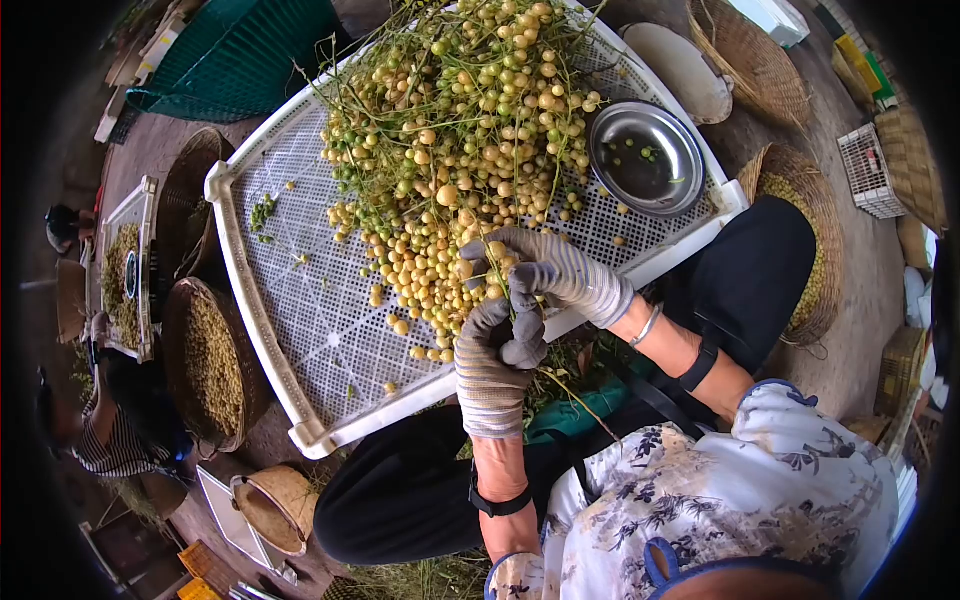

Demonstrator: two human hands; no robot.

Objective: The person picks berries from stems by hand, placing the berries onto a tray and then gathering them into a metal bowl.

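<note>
A white perforated tray [285, 330] holds a heap of round yellow-green fruit on thin green stems [450, 130], with loose fruit [425, 280] spread below it. At the tray's near edge, my left hand [492, 365], in a striped grey glove, is closed round a thin fruit stem. My right hand [560, 272], gloved too, pinches the same sprig from the right, with a few fruits between the fingers. The stem's lower end trails down toward my lap. A steel bowl [647, 160] with a few small green fruits sits at the tray's right.
Fruit-filled baskets stand at the left [210, 375] and right [800, 240]. A green basket [235, 60] is at the upper left, a beige bucket [275, 508] at the lower left. Another person [130, 420] is beside a second tray [145, 270] at the far left.
</note>
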